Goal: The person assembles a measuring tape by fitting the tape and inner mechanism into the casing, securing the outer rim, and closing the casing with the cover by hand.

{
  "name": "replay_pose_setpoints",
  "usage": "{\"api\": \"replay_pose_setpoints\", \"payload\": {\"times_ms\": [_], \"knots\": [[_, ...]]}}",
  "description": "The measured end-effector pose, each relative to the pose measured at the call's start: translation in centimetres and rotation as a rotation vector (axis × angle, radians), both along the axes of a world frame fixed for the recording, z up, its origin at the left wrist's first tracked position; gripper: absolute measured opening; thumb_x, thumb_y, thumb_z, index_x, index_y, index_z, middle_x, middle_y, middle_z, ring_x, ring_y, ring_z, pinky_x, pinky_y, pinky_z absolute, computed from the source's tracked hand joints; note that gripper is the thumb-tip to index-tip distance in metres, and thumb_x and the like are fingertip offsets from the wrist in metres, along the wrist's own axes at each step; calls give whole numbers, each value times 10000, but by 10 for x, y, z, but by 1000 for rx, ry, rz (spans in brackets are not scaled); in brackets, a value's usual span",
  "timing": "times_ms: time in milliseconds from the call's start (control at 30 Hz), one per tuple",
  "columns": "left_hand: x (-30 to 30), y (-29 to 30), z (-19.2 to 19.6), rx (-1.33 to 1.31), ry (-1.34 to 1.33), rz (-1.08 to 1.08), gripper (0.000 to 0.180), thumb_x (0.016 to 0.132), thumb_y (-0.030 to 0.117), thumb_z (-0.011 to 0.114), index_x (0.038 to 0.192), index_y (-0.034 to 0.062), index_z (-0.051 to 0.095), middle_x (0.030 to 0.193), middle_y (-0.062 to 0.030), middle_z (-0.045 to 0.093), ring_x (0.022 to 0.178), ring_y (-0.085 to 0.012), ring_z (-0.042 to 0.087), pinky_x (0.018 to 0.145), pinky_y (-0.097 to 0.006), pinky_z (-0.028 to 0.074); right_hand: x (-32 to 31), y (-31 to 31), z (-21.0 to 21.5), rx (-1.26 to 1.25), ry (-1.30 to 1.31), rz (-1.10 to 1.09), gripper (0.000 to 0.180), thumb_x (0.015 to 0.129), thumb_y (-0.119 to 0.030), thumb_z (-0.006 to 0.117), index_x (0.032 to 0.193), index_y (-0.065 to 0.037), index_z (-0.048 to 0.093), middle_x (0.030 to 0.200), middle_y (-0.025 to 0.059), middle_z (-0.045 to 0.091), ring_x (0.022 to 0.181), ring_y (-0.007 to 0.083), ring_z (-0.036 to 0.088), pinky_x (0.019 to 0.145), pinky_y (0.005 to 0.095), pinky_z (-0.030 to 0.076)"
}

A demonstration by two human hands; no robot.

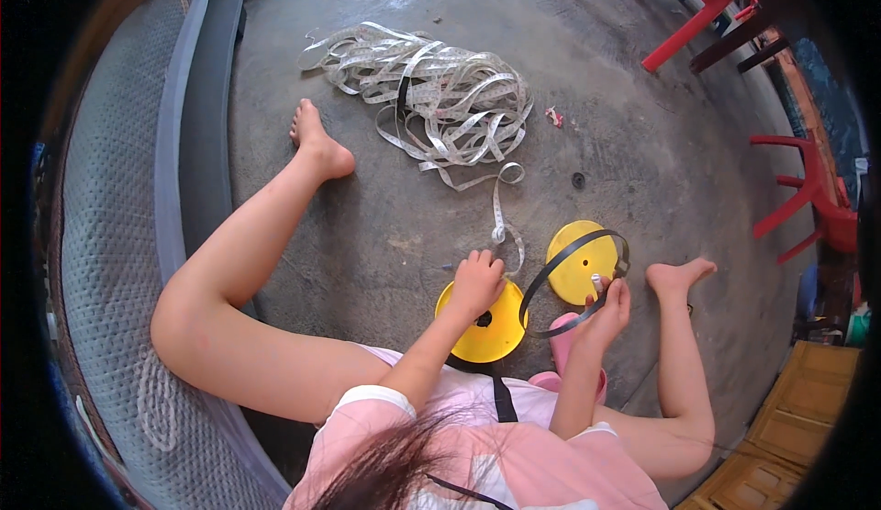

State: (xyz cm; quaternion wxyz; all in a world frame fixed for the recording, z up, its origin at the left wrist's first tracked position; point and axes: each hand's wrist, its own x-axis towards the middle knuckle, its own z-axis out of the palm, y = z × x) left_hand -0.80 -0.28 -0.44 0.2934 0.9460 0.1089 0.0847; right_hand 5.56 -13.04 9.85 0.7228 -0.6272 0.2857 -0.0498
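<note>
Pink top (541, 464) — white cuffs (381, 397), bare feet (323, 154)

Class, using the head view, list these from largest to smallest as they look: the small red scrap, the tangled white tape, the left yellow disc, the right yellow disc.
1. tangled white tape
2. left yellow disc and right yellow disc: unranked, since nearness makes it unsure
3. small red scrap

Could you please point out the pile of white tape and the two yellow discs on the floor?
White tape pile (454, 88): head view, on its tangled middle.
Left yellow disc (501, 328): head view, bare face right of its black hub.
Right yellow disc (570, 277): head view, face left of its central hole.
</note>
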Motion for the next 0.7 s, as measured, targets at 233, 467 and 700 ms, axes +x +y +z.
{"api": "replay_pose_setpoints", "payload": {"times_ms": [233, 467, 700], "knots": [[1, -3, -2, -13, -30, -35, 205, 580, 177, 615, 709, 72, 495, 763, -78, 453, 771, -243, 448, 601, -335, 385, 1, -1, -1, -19, 13, 2, 144, 817, -145, 446, 920, -61, 502, 767, 5, 554, 702, 71, 504, 537, 203, 365], [1, -2, -2, -37, -42, -36, 207, 578, 182, 619, 709, 78, 495, 757, -74, 454, 765, -240, 451, 597, -333, 386, 0, 5, 0, -15, 12, 9, 147, 815, -159, 452, 918, -67, 505, 761, -1, 552, 698, 64, 502, 544, 190, 360], [1, 4, 1, -105, 23, -55, 189, 619, 193, 601, 713, 72, 491, 764, -91, 468, 749, -270, 446, 614, -351, 394, -3, 7, -4, 14, 7, 24, 149, 808, -164, 467, 917, -71, 508, 762, -8, 550, 708, 61, 500, 550, 196, 356]]}}
